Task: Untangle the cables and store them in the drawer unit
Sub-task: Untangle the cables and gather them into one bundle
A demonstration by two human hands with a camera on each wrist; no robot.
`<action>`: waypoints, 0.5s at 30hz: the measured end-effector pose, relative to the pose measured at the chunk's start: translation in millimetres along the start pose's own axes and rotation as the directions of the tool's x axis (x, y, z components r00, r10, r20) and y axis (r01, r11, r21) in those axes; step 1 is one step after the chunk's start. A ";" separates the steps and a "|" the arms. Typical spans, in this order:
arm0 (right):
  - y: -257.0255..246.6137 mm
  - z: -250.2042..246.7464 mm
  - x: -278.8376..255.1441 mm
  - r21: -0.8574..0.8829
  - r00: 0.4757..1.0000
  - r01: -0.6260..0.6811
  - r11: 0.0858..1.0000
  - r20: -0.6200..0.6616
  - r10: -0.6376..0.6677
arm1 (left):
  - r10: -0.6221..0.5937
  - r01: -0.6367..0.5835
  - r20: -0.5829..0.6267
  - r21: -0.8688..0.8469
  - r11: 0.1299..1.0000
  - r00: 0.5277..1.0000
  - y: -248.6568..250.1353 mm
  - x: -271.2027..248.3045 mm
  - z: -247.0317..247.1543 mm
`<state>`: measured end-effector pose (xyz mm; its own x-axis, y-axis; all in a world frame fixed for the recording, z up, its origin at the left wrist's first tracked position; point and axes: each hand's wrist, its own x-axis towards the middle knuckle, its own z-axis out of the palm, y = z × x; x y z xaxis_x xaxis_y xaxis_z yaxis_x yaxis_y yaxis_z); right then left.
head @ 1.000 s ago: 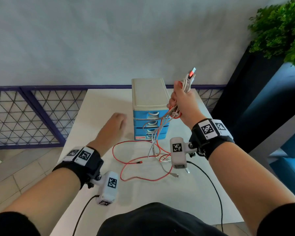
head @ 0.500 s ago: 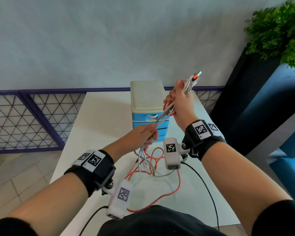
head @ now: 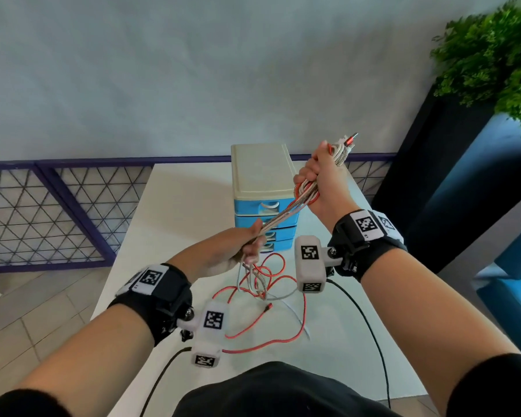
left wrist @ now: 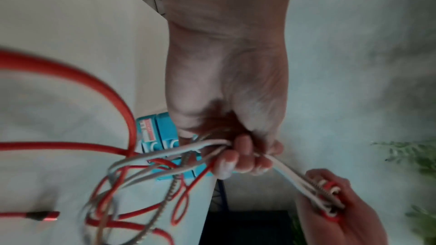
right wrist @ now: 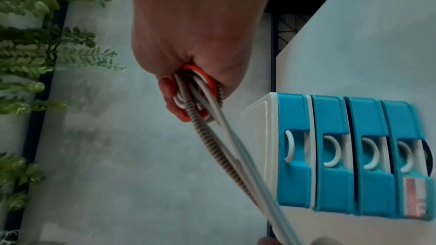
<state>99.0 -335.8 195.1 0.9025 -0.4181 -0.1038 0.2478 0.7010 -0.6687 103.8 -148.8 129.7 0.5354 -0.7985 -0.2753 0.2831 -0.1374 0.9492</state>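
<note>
A bundle of cables [head: 286, 216], red, white and braided grey, stretches taut between my two hands above the white table [head: 178, 206]. My right hand [head: 316, 182] is raised in front of the drawer unit and grips the bundle near its plug ends [head: 348, 142]. My left hand [head: 241, 251], lower and nearer me, holds the same cables [left wrist: 290, 170] in curled fingers. Below it, loose red and white loops [head: 262, 284] lie tangled on the table. The drawer unit [head: 262, 182] has a cream top and blue drawers [right wrist: 349, 156], all closed.
A purple lattice railing [head: 57, 206] runs behind and left of the table. A dark planter with a green plant [head: 494, 55] stands at the right. Black wrist-camera leads [head: 367, 326] trail across the table's near side.
My left hand came over from the table's left, took hold of the hanging cables below my right hand and pulled them taut. The loose loops shifted toward me.
</note>
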 end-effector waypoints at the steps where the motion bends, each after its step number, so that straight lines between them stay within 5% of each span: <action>1: 0.3 -2.0 -1.5 -0.037 1.000 -0.016 0.999 0.016 0.017 | 0.004 -0.003 -0.021 0.068 0.998 1.000 1.9 -0.3 -1.5; 3: 0.9 -3.8 -4.1 -0.178 0.996 -0.056 0.982 0.058 0.068 | 0.050 -0.002 -0.110 0.394 0.919 0.993 9.3 -0.3 -1.6; 5: 0.0 -3.4 -5.8 -0.420 0.987 -0.055 0.906 0.112 0.112 | 0.152 0.020 -0.195 0.675 0.738 0.969 15.3 3.1 -2.2; 8: -1.5 -2.3 -10.3 -0.790 0.963 0.048 0.612 0.199 0.181 | 0.257 0.121 -0.271 0.870 0.479 0.928 22.0 6.7 -0.4; 10: -0.1 -0.8 -14.3 -0.874 0.944 0.059 0.482 0.206 0.258 | 0.365 0.129 -0.258 0.931 0.341 0.894 28.6 6.2 3.0; 13: 2.0 0.9 -19.0 -0.927 0.916 0.049 0.373 0.191 0.354 | 0.469 0.031 -0.175 0.954 0.298 0.866 37.4 2.9 5.3; 15: 2.1 0.3 -21.0 -0.935 0.887 0.026 0.355 0.185 0.422 | 0.515 -0.072 -0.127 0.934 0.350 0.848 37.8 1.0 5.0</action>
<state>80.6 -325.4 196.1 0.9707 0.0320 -0.2384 -0.2179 -0.3024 -0.9279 111.1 -157.7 166.1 0.7010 -0.6731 0.2357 -0.6828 -0.5380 0.4943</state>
